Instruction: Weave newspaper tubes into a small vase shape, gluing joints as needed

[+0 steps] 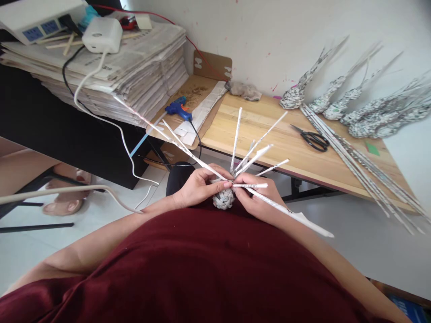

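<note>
Close to my body I hold a small woven piece [223, 200] made of rolled newspaper, with a rounded end pointing toward me. Several paper tubes [266, 132] fan out from its top in different directions. My left hand [202, 185] is closed round its left side, the thumb pressed on a long paper tube [182, 146] that reaches up and left. Gripping the other side, my right hand [259, 195] pinches near the point where the tubes meet. A thicker tube [299, 218] passes over its fingers toward the lower right. The fingertips partly hide the weaving.
On the wooden table [232, 121] lie black scissors [311, 138], loose paper tubes [357, 166] and several woven paper pieces [292, 96] along the wall. A blue glue gun [180, 108] rests beside stacked newspapers [134, 67]. A white cable [116, 125] hangs at left. Another person's foot [63, 206] shows below.
</note>
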### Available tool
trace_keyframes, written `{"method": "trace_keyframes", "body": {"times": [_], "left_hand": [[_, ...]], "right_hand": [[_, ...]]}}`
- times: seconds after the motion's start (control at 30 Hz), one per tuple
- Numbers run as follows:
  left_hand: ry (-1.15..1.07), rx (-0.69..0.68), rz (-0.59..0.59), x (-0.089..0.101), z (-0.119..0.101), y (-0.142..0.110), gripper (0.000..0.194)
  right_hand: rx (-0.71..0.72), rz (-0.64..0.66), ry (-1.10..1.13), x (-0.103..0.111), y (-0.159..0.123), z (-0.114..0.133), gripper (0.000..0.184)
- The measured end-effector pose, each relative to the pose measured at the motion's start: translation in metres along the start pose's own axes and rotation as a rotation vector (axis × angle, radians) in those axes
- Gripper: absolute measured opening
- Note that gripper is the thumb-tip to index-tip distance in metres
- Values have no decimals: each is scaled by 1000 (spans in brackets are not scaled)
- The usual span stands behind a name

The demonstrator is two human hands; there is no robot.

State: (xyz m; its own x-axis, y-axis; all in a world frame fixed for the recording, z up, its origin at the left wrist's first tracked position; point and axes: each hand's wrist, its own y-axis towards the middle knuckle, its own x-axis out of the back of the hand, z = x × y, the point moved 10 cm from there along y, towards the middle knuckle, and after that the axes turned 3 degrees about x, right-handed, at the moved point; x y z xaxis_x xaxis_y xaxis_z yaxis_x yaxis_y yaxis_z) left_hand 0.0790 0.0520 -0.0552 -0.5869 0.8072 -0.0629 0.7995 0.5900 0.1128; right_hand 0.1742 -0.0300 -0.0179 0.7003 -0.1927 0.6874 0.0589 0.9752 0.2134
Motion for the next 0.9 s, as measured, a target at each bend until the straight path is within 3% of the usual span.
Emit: {"method": "trace_keyframes", "body": {"times": [0.23, 0.37, 0.5, 0.7, 0.8, 0.9], "left_hand": [[85, -31, -77, 5, -9, 1, 20], [52, -36, -46, 2, -9, -1, 20], [93, -63, -64, 4, -6, -1, 16], [5, 92, 20, -2, 13, -1, 21], [45, 131, 45, -2, 16, -1, 24], [36, 131, 46, -2, 15, -1, 24]], "right_hand": [[-31, -18, 61, 1, 3, 2, 14], [-36, 16, 187, -2, 2, -4, 13], [-132, 102, 391, -10, 2, -17, 18], [-280, 166, 534, -18, 3, -30, 28], [-270, 156, 516, -17, 3, -30, 30], [-160, 120, 449, -10, 3, -23, 21]]}}
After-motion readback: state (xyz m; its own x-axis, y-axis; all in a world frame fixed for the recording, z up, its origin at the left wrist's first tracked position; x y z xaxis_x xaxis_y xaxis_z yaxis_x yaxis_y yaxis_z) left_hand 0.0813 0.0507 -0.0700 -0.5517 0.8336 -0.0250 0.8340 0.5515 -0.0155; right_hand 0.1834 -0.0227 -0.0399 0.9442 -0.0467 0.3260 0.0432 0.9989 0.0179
